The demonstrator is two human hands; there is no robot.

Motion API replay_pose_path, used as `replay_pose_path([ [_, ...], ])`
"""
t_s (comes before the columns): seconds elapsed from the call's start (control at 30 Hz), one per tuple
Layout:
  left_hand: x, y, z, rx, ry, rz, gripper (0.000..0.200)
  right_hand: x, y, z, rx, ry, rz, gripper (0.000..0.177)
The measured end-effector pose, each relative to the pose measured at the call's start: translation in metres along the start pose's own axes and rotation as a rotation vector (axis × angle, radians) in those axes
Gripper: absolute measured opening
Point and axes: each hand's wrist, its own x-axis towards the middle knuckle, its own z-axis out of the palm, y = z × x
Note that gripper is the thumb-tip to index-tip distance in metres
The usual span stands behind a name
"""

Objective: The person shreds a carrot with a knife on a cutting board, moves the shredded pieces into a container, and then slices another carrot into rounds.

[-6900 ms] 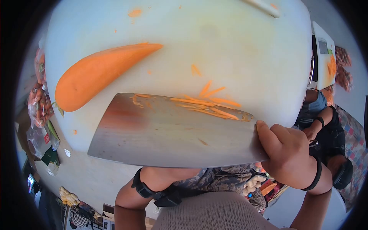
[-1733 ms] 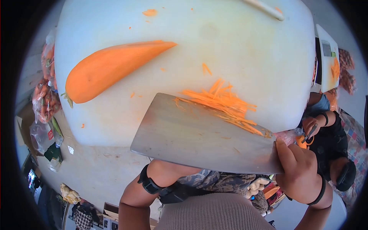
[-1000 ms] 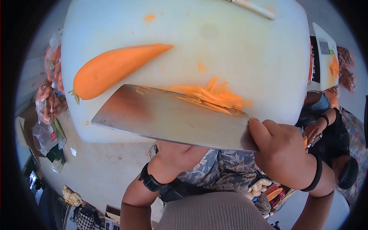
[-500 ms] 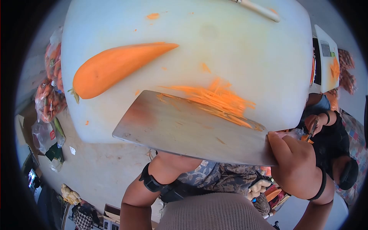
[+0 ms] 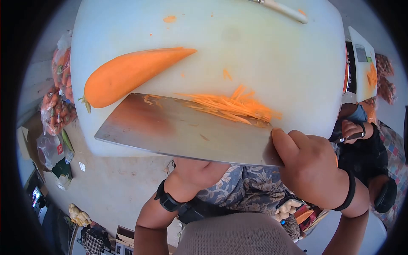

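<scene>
My right hand (image 5: pixel 312 159) is wrapped round the handle end of a broad cleaver (image 5: pixel 182 131), its blade lying slanted over the near edge of a white cutting board (image 5: pixel 280 51). Along the blade's far edge lies a pile of carrot shreds (image 5: pixel 238 104), some of them on the blade. My left hand (image 5: pixel 197 172) is below the blade, which hides its fingers. A large peeled carrot (image 5: pixel 131 76), cut at a slant at its thin end, rests on the board to the left, close to the cleaver's tip.
A white-handled tool (image 5: pixel 284 10) lies at the board's far edge. Bags of carrots (image 5: pixel 55 110) stand on the left. On the right a co-worker's hand (image 5: pixel 352 131) holds a dark-handled tool, near another board (image 5: pixel 361 80) with orange shreds.
The cleaver and my right hand have shifted left and slightly away from me, bringing the blade's tip nearer the whole carrot. The co-worker's hand has turned its tool.
</scene>
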Motion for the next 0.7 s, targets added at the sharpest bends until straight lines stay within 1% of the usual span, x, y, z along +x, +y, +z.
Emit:
replay_pose_path([
  [0.07,-0.001,-0.004,0.002,0.058,0.032,0.011,0.019,-0.007,0.002,-0.003,0.025,-0.017,0.012,0.022],
  [0.1,-0.001,-0.004,0.001,0.065,0.030,0.019,0.019,-0.013,0.002,-0.005,0.024,-0.021,0.008,0.022],
  [0.17,-0.004,-0.004,0.001,0.066,0.011,0.014,0.019,-0.028,0.002,-0.012,0.071,-0.008,0.018,0.037],
  [0.2,-0.006,-0.004,0.001,0.068,-0.004,0.011,0.020,-0.034,0.001,-0.017,0.072,-0.010,0.018,0.037],
  [0.27,-0.010,-0.002,-0.003,0.080,-0.036,0.014,0.020,-0.042,0.001,-0.025,0.038,-0.121,0.030,0.049],
  [0.4,-0.020,0.000,-0.010,0.132,-0.093,0.025,0.020,-0.044,0.004,-0.023,0.049,-0.110,0.031,0.051],
  [0.47,-0.024,0.002,-0.015,0.152,-0.104,0.034,0.020,-0.044,0.002,-0.024,0.066,-0.117,0.043,0.054],
  [0.5,-0.024,0.002,-0.016,0.163,-0.107,0.038,0.021,-0.044,0.001,-0.025,0.068,-0.123,0.038,0.054],
  [0.57,-0.023,0.001,-0.016,0.173,-0.106,0.052,0.021,-0.045,0.002,-0.028,0.088,-0.114,0.035,0.060],
  [0.7,-0.020,0.003,-0.015,0.179,-0.100,0.075,0.021,-0.041,0.002,-0.025,0.116,-0.116,0.039,0.063],
])
